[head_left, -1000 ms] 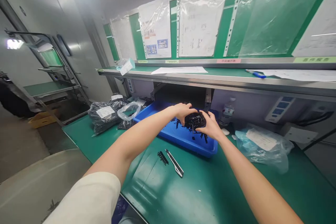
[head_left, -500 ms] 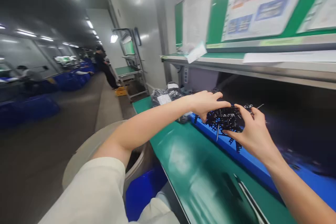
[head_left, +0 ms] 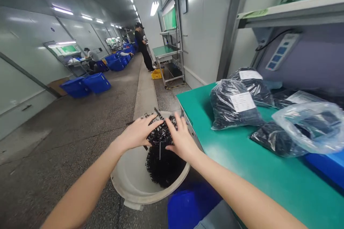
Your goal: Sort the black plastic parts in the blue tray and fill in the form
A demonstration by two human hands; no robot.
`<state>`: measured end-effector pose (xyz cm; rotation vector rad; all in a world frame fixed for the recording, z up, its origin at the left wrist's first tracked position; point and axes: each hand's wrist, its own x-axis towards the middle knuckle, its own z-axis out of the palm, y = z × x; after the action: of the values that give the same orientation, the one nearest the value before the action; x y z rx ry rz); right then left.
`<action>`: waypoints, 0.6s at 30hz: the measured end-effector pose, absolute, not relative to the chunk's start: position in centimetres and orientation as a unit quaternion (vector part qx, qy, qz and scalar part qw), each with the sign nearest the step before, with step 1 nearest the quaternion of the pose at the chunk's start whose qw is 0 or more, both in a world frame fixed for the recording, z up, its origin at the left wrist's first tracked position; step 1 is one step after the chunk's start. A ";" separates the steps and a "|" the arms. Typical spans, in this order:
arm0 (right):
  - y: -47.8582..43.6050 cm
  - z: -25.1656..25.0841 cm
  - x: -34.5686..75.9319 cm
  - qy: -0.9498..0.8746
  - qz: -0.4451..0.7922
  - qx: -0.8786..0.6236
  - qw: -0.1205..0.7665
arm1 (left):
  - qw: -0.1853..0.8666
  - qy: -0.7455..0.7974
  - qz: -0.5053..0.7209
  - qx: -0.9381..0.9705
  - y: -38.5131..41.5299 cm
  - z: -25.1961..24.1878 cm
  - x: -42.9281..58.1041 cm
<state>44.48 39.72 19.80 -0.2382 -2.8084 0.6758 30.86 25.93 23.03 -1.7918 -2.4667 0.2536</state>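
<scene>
Between my left hand [head_left: 139, 130] and my right hand [head_left: 181, 137] is a tangled clump of small black plastic parts [head_left: 161, 134], pressed from both sides. Both hands are curved around it, over the mouth of a large white bucket [head_left: 129, 182]. A thin pale strip hangs down from the clump. Inside the bucket lies a heap of similar black parts [head_left: 166, 170], just below my hands. What the single parts are, I cannot make out.
A green-topped workbench [head_left: 228, 154] runs along the right, with tied bags of black parts [head_left: 233, 105] and an open plastic bag [head_left: 309, 128] on it. A blue bin [head_left: 182, 207] stands by the bucket. Further off, a person [head_left: 142, 46] stands near a wheeled rack [head_left: 172, 53].
Both hands have carried the clump of black parts from the blue tray on the bench leftward to above the bucket. The view has turned left with them.
</scene>
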 end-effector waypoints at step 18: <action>46.3 23.4 55.4 -0.954 0.282 0.018 0.095 | -0.073 -0.793 -0.112 -0.595 29.9 7.9 28.2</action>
<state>55.38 46.33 23.39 0.0542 -2.8287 0.8370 28.22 29.88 7.95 -1.9611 -2.6119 -0.3680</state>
